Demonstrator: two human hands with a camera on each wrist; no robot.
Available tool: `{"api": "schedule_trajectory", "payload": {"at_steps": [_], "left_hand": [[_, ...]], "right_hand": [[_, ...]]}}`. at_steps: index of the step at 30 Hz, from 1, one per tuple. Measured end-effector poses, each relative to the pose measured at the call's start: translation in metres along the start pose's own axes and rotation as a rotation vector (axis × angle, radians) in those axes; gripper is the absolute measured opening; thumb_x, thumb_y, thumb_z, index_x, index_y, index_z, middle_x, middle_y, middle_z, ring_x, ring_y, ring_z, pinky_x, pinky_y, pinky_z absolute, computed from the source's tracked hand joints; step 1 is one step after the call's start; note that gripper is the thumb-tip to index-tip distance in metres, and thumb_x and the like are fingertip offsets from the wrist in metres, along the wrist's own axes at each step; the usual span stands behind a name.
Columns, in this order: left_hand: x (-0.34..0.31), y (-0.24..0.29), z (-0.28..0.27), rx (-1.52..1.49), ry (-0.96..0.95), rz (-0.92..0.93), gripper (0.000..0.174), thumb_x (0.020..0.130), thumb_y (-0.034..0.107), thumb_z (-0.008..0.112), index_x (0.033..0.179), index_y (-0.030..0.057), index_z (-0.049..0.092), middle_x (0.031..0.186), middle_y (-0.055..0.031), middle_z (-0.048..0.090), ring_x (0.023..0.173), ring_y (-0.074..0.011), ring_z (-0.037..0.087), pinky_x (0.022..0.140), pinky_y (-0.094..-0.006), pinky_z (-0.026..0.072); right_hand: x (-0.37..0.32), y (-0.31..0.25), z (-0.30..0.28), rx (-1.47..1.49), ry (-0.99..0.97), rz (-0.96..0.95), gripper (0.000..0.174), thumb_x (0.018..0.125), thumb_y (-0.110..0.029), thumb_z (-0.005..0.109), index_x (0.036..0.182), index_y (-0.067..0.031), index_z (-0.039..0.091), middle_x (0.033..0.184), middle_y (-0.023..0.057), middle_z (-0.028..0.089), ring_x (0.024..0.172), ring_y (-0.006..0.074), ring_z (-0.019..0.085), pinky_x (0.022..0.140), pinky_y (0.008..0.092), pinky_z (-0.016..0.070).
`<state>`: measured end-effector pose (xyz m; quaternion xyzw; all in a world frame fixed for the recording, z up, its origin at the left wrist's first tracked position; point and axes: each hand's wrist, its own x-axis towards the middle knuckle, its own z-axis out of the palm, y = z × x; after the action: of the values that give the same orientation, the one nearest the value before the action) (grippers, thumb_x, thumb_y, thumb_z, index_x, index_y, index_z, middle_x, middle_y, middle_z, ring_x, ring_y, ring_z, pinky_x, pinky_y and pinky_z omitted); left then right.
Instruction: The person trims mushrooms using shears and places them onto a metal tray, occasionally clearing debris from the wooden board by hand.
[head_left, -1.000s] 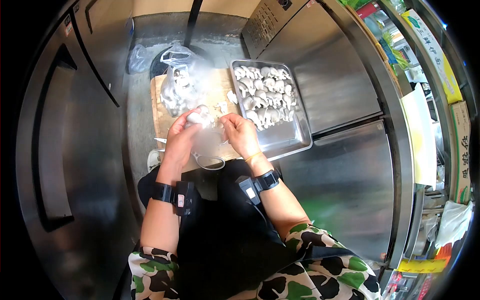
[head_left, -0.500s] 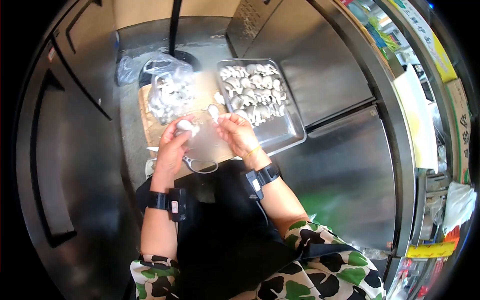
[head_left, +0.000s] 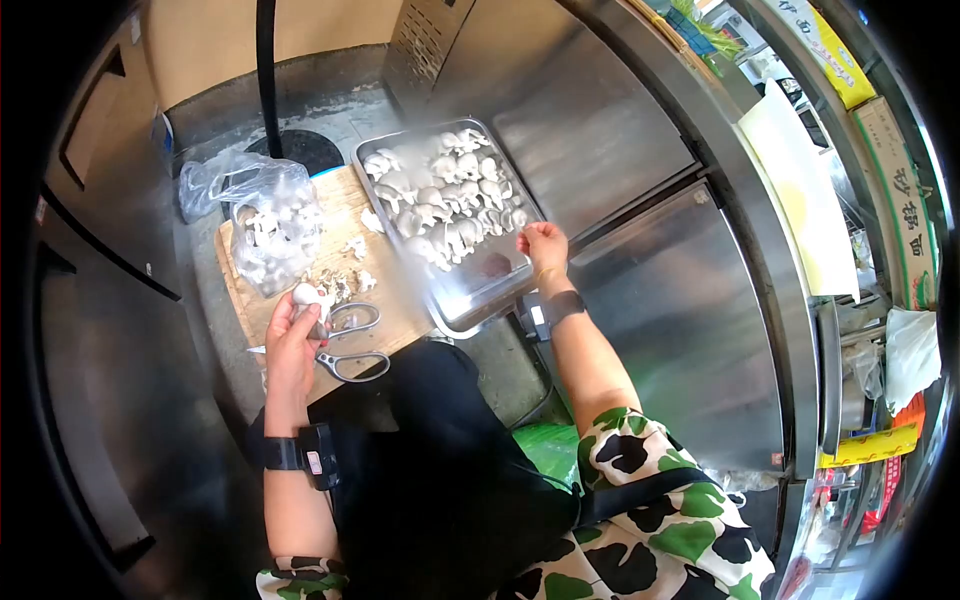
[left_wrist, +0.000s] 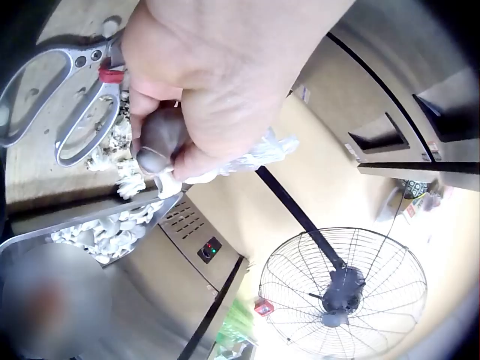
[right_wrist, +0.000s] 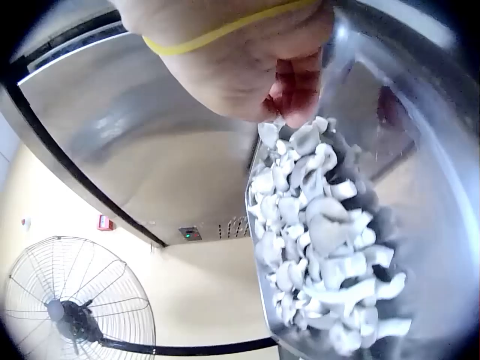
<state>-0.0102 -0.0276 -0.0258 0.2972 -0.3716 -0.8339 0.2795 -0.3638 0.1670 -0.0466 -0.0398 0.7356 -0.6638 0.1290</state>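
Observation:
My left hand point(head_left: 292, 345) grips a small clump of grey-white oyster mushrooms point(left_wrist: 165, 139) over the near left part of the wooden cutting board point(head_left: 345, 195). Beside it lie scissors point(head_left: 357, 368), their loop handles toward the right. At the right rim of the metal tray point(head_left: 462, 290), my right hand point(head_left: 545, 247) pinches a mushroom point(head_left: 519, 217) at the end of a row. Rows of mushrooms point(right_wrist: 330, 225) fill the tray's far part. On the board stands a clear plastic bag point(head_left: 275, 240) of more mushrooms, with trimmed scraps point(head_left: 345, 280) near it.
Steel cabinet doors point(head_left: 660, 330) rise close along the tray's right side, and another steel cabinet point(head_left: 100, 380) stands at left. Behind the board is a black pole point(head_left: 267, 80) on a round base; a wire-caged fan point(left_wrist: 343, 292) shows in both wrist views.
My right hand has moved from beside the left hand across to the tray's right rim, carrying a mushroom. The left hand keeps its clump, and the head view has turned.

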Motion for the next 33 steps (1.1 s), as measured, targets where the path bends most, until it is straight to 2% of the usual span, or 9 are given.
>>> {"api": "schedule_trajectory", "payload": {"at_steps": [8,11,15,19,21,24,28,31,33], "left_hand": [[0.002,-0.002,0.006,0.041,0.041,-0.004,0.028,0.085,0.008,0.057,0.113,0.0048,0.052,0.103,-0.0043,0.061,0.072,-0.0079,0.055,0.058,-0.0196,0.0425],[0.002,0.001,0.003,0.049,-0.03,-0.027,0.029,0.086,0.007,0.056,0.115,0.0047,0.051,0.105,-0.0056,0.061,0.078,-0.0088,0.056,0.064,-0.0209,0.0458],[0.0,0.003,0.012,0.06,-0.074,-0.012,0.029,0.087,0.006,0.055,0.115,0.0037,0.05,0.106,-0.0055,0.06,0.087,-0.0102,0.056,0.07,-0.0232,0.0475],[0.003,-0.006,0.003,0.078,-0.072,-0.008,0.026,0.087,0.007,0.055,0.112,0.0031,0.052,0.103,-0.0042,0.06,0.088,-0.0097,0.056,0.07,-0.0232,0.0468],[0.004,-0.008,0.002,0.101,-0.087,0.036,0.023,0.088,0.009,0.055,0.111,0.004,0.053,0.101,-0.0036,0.062,0.082,-0.0092,0.057,0.067,-0.0219,0.0468],[0.003,-0.006,-0.001,0.121,-0.115,0.017,0.021,0.087,0.01,0.056,0.107,0.0048,0.054,0.098,-0.003,0.062,0.077,-0.0086,0.057,0.064,-0.0217,0.0471],[0.001,-0.006,-0.002,0.122,-0.09,0.014,0.021,0.085,0.01,0.061,0.105,0.0054,0.055,0.094,-0.0025,0.061,0.075,-0.0078,0.057,0.062,-0.0212,0.0469],[-0.001,-0.005,-0.005,0.158,-0.086,0.037,0.023,0.083,0.009,0.063,0.105,0.0052,0.055,0.092,-0.0016,0.06,0.076,-0.0073,0.057,0.062,-0.0211,0.0468],[-0.001,-0.004,-0.005,0.163,-0.103,0.05,0.026,0.082,0.009,0.064,0.107,0.0051,0.055,0.091,-0.0007,0.06,0.077,-0.0069,0.057,0.062,-0.0209,0.0467]], "right_hand": [[0.047,0.023,0.0,-0.212,-0.032,0.023,0.005,0.082,-0.004,0.056,0.079,-0.0021,0.055,0.067,0.0044,0.058,0.054,0.0125,0.057,0.047,0.0244,0.0487],[0.041,0.017,0.0,-0.316,0.067,-0.045,0.007,0.083,-0.006,0.057,0.078,-0.003,0.054,0.067,0.0029,0.057,0.055,0.0118,0.058,0.045,0.0238,0.0478],[0.01,0.007,0.007,-0.335,0.0,-0.201,0.011,0.084,-0.012,0.059,0.077,-0.0042,0.054,0.063,0.0003,0.053,0.05,0.0078,0.049,0.047,0.021,0.0433],[-0.08,-0.03,0.036,-0.25,-0.699,-0.123,0.003,0.08,-0.005,0.059,0.083,-0.005,0.058,0.064,-0.0037,0.053,0.057,0.0061,0.05,0.054,0.0216,0.0434],[-0.133,-0.052,0.061,-0.379,-0.969,0.011,0.017,0.08,0.001,0.059,0.096,-0.0047,0.058,0.072,-0.002,0.056,0.063,0.0068,0.053,0.059,0.0211,0.0457],[-0.164,-0.049,0.094,-0.433,-0.999,-0.637,0.027,0.079,0.001,0.06,0.106,-0.0048,0.056,0.078,0.0003,0.057,0.067,0.0077,0.055,0.064,0.0206,0.0469],[-0.184,-0.053,0.126,-0.26,-0.998,-0.238,0.025,0.08,-0.002,0.063,0.104,-0.0018,0.056,0.08,0.0017,0.058,0.067,0.0075,0.054,0.063,0.0203,0.0465],[-0.185,-0.044,0.137,-0.268,-1.105,-0.093,0.025,0.082,0.002,0.058,0.107,-0.0002,0.055,0.088,0.0003,0.058,0.078,0.0053,0.054,0.07,0.0199,0.0467],[-0.185,-0.041,0.14,-0.214,-1.07,-0.038,0.018,0.082,0.001,0.058,0.1,0.0002,0.057,0.086,0.0017,0.06,0.074,0.0063,0.056,0.067,0.0209,0.047]]}}
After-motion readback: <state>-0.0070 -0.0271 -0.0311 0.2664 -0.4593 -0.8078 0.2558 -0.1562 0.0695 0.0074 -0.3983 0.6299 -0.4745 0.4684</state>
